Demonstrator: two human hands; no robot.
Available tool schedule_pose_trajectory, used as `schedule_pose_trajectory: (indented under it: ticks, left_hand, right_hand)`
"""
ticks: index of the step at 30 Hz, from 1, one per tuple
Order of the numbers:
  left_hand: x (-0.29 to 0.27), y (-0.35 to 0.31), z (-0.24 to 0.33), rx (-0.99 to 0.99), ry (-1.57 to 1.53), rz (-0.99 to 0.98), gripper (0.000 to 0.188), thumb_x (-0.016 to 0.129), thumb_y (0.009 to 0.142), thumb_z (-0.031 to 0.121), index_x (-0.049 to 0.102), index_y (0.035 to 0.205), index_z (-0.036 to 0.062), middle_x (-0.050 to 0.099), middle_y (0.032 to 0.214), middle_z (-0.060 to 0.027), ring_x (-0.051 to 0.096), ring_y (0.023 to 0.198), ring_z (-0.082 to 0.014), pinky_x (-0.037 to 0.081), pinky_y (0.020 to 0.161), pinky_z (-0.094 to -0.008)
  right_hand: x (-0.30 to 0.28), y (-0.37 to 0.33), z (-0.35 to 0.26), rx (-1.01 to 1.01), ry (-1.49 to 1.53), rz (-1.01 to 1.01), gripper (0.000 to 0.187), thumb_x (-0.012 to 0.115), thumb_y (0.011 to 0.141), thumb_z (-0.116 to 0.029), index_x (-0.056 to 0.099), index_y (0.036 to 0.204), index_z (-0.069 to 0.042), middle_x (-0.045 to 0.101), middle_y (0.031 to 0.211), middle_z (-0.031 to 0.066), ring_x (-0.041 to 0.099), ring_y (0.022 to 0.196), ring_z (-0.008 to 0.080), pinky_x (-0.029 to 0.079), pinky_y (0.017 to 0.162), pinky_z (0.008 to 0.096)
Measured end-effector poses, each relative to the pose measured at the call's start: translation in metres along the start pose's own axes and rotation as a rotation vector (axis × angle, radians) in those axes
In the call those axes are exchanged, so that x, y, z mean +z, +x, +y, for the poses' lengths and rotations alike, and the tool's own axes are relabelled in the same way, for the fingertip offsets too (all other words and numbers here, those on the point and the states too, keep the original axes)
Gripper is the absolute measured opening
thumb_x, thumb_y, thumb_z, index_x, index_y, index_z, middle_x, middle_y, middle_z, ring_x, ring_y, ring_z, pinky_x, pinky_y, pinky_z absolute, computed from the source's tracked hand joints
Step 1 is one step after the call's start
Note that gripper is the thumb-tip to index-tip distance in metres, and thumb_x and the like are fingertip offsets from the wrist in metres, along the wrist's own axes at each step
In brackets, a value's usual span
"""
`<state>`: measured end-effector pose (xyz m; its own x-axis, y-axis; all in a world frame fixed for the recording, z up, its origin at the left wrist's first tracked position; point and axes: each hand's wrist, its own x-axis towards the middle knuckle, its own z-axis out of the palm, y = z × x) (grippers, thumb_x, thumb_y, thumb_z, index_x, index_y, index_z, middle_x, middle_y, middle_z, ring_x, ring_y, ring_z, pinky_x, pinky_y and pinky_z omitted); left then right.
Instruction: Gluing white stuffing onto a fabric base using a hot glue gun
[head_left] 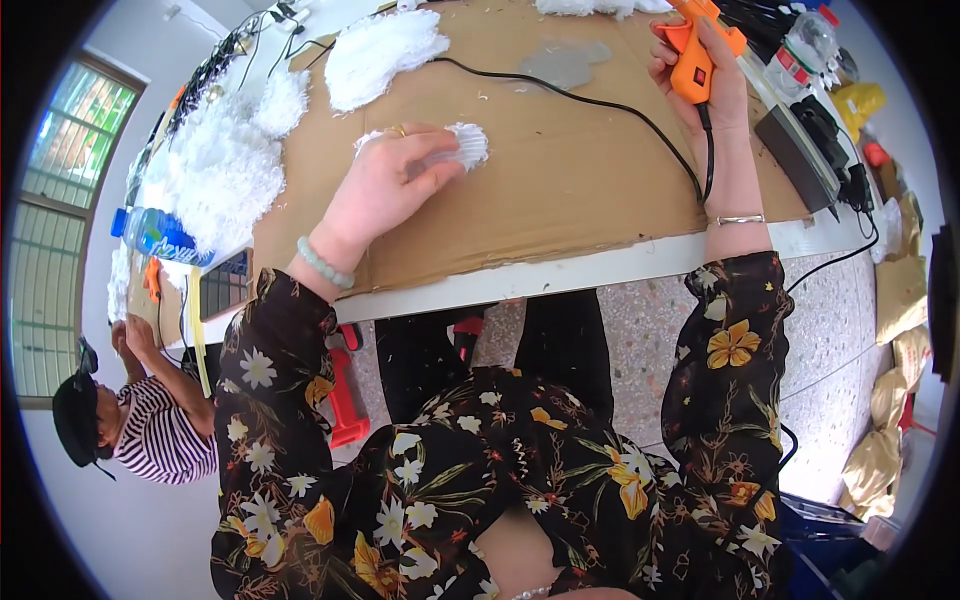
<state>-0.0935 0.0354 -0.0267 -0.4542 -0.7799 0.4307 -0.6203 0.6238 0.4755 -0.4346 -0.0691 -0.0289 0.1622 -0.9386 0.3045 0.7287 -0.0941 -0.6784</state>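
My right hand (728, 95) is wrapped round an orange glue gun (690, 70) with a small red switch, above the far right part of the cardboard. A black cord runs from its handle, down to the cardboard and away to the far left. My left hand (395, 185) is curled over a small white ribbed piece with a fluffy edge (470, 148) lying on the brown cardboard (560, 220). Its thumb and fingers close on this piece, and the palm hides part of it. Beyond it lies a larger fluffy white sheet (385, 58).
White shreds (225, 165) heap up at the left, beside a blue-labelled bottle (160, 235) and a phone (228, 283). A grey box (797, 160) and a clear bottle (805, 50) stand at the right. A co-worker (165, 425) in stripes works at the far left.
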Motion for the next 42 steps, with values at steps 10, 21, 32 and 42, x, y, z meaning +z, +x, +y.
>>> schedule_pose_trajectory:
  ticks: [10, 21, 32, 42]
  left_hand:
    - [0.011, 0.107, 0.005, -0.006, 0.044, 0.104, 0.027, 0.066, 0.082, 0.028, 0.069, 0.092, 0.0024, 0.068, 0.080, -0.0122, 0.065, 0.069, -0.0212, 0.049, 0.063, -0.0308]
    - [0.073, 0.157, -0.031, -0.367, 0.334, -0.053, 0.048, 0.072, 0.069, 0.050, 0.066, 0.077, 0.0039, 0.068, 0.071, -0.0087, 0.066, 0.068, -0.0222, 0.051, 0.066, -0.0341]
    - [0.074, 0.171, -0.040, -0.400, 0.047, 0.013, 0.049, 0.082, 0.058, 0.041, 0.062, 0.079, 0.0009, 0.065, 0.080, -0.0145, 0.064, 0.077, -0.0282, 0.050, 0.071, -0.0365]
    - [0.085, 0.178, -0.027, -0.276, -0.316, 0.220, 0.028, 0.077, 0.071, 0.023, 0.067, 0.088, 0.0023, 0.061, 0.066, -0.0008, 0.054, 0.062, -0.0071, 0.044, 0.059, -0.0235]
  right_hand:
    - [-0.001, 0.006, 0.003, 0.012, -0.009, 0.115, 0.033, 0.057, 0.090, -0.029, 0.056, 0.101, 0.003, 0.060, 0.098, 0.0161, 0.050, 0.069, 0.0129, 0.046, 0.067, 0.0280]
    - [0.004, -0.002, 0.001, -0.010, -0.003, 0.278, 0.030, 0.058, 0.089, -0.028, 0.054, 0.103, -0.001, 0.062, 0.094, 0.0167, 0.053, 0.064, 0.0157, 0.047, 0.063, 0.0312]
    - [0.000, 0.004, -0.001, -0.042, 0.068, 0.376, 0.032, 0.059, 0.088, -0.029, 0.052, 0.105, -0.003, 0.062, 0.093, 0.0159, 0.053, 0.063, 0.0156, 0.048, 0.062, 0.0321]
    - [-0.001, 0.002, 0.002, -0.041, -0.070, 0.357, 0.026, 0.058, 0.089, -0.028, 0.053, 0.100, -0.005, 0.064, 0.092, 0.0142, 0.054, 0.062, 0.0142, 0.048, 0.061, 0.0314]
